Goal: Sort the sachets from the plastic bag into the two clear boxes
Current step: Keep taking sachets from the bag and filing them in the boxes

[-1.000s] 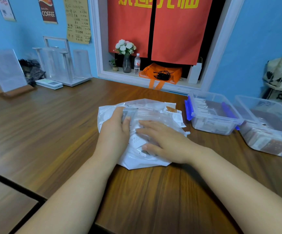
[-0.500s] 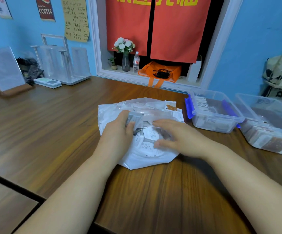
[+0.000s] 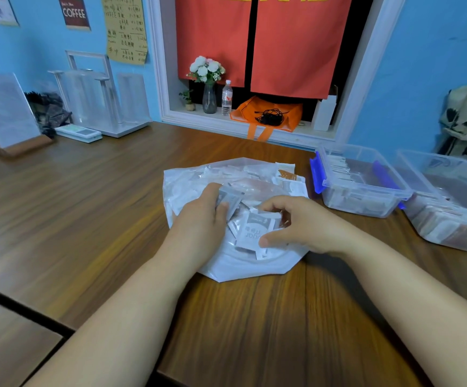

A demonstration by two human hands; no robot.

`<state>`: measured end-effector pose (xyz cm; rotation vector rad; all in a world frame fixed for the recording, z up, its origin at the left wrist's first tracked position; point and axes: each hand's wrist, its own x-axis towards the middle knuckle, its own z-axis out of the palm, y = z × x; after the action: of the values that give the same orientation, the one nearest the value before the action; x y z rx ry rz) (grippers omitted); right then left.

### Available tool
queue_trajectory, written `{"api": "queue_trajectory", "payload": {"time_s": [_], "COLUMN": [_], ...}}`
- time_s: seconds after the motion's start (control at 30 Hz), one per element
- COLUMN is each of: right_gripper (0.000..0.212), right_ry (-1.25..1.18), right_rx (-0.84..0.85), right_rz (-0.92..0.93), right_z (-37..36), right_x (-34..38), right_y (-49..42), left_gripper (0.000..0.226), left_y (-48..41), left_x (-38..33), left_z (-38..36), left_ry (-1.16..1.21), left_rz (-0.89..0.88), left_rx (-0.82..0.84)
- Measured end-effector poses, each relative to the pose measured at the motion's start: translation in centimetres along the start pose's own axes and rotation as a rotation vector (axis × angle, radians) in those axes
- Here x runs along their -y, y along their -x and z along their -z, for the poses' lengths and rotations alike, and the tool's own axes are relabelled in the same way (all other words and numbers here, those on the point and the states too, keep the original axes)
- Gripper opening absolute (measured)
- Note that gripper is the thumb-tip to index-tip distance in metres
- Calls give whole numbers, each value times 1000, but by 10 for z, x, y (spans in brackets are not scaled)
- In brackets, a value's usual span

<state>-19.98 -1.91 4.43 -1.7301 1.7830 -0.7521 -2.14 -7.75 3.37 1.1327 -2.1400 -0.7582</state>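
Gripping a few grey sachets (image 3: 230, 197) in curled fingers, the left hand (image 3: 199, 222) rests on the plastic bag (image 3: 183, 188) mid-desk (image 3: 87, 219). At its three o'clock, the right hand (image 3: 306, 224) has its fingers pinching a sugar sachet (image 3: 253, 231). At the bag's two o'clock stand the part-filled blue-clipped box (image 3: 362, 201) and second box (image 3: 455, 227).

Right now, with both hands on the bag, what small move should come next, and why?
Probably lift the white sugar sachet out of the plastic bag toward the blue-latched clear box: the right hand pinches it, and that box seems to hold pale sachets.
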Motion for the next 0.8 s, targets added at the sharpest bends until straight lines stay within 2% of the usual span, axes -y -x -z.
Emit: {"api": "queue_trajectory", "payload": {"time_s": [0.13, 0.23, 0.43, 0.57, 0.73, 0.8], "right_gripper": [26, 25, 30, 30, 36, 42], "right_ry": [-16, -86, -382, -459, -376, -344], "right_rx": [50, 23, -150, -170, -183, -198], "right_rz": [1, 12, 66, 92, 96, 56], "right_z": [7, 11, 8, -3, -9, -9], "right_x": [-2, -3, -3, 2, 3, 3], "right_y": [1, 1, -1, -3, -5, -6], "left_gripper": [12, 13, 21, 28, 54, 47], "left_y": [1, 2, 6, 8, 4, 4], "left_x": [0, -1, -5, -6, 0, 0], "left_z": [-1, 0, 1, 0, 0, -1], "left_ry": [29, 88, 429, 560, 610, 580], "left_rz": [-12, -6, 90, 119, 113, 80], "left_rx": [59, 70, 125, 154, 209, 233]}}
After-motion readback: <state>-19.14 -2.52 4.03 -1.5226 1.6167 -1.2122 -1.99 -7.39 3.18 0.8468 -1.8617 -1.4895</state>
